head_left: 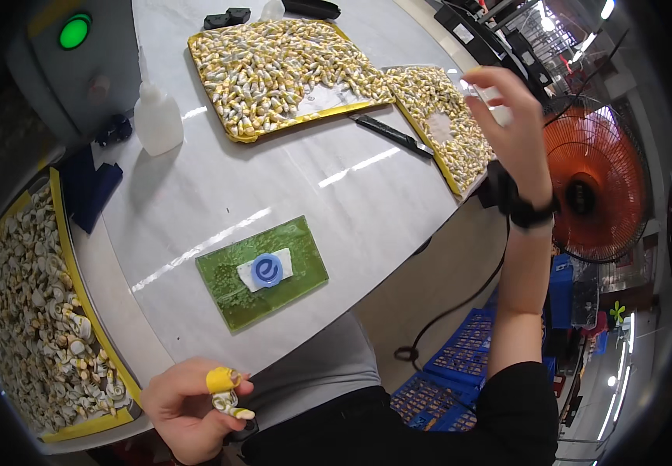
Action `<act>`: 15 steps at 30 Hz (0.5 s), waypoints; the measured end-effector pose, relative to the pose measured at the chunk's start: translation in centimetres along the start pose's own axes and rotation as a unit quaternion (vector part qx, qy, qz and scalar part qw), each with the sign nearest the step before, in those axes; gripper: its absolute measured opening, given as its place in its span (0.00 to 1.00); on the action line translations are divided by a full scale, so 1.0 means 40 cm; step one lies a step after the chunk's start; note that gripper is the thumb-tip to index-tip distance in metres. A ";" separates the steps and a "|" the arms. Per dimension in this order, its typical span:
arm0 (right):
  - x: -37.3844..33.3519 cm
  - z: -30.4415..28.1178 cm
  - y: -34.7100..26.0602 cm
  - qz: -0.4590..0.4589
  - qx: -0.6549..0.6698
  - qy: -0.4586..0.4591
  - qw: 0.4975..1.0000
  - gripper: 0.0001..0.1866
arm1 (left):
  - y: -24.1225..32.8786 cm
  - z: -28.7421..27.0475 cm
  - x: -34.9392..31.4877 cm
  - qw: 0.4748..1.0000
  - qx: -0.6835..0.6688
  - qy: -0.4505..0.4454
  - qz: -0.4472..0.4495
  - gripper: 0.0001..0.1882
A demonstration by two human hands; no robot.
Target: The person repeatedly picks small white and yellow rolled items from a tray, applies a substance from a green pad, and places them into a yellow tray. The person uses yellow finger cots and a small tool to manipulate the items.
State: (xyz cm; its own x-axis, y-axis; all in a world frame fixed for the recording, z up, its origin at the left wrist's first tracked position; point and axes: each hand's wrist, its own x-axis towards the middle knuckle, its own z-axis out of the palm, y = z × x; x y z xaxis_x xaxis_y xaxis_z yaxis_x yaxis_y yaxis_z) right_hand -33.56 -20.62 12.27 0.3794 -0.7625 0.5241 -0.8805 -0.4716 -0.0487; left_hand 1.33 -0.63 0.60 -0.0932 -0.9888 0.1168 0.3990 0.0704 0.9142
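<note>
Across the pale table [149, 225], cut off at the top, the left tray [67, 256] fades into darkness on its outer side, right tray [445, 174] is partly blocked, and green slab [301, 283] shows whole. Raised right hand [516, 128] has bent fingers, can't tell if gripping anything; left hand [184, 408], by the near edge, pinches a small white-yellow piece [227, 402], partly finger-covered.

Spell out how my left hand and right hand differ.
Left hand is low by the table's near edge; right hand is raised beside the rightmost tray.
Left hand pinches a whitish-yellow, shell-like piece; right hand's thumb and index finger stand apart.
Both have bent fingers.
</note>
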 end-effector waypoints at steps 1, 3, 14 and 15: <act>-0.005 0.017 0.085 0.057 -0.040 -0.103 0.992 0.11 | 0.000 0.000 0.001 1.000 -0.012 -0.005 -0.005 0.21; -0.045 0.068 0.234 0.100 -0.079 -0.294 0.947 0.15 | 0.005 0.006 0.004 0.999 -0.036 0.006 -0.021 0.21; -0.031 0.181 0.355 0.078 -0.035 -0.221 0.972 0.06 | 0.019 0.009 -0.001 0.993 -0.054 0.081 -0.059 0.20; -0.029 0.180 0.359 0.057 -0.024 -0.219 0.974 0.06 | 0.012 0.012 0.001 0.993 -0.024 0.103 -0.056 0.21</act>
State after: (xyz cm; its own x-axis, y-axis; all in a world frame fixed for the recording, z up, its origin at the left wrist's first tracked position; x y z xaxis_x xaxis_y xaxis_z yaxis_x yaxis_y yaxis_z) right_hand -44.59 -29.71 4.83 0.3535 -0.9296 0.1049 -0.9325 -0.3590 -0.0395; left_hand 1.09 -0.58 1.25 0.0470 -0.9964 -0.0699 0.4402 -0.0421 0.8969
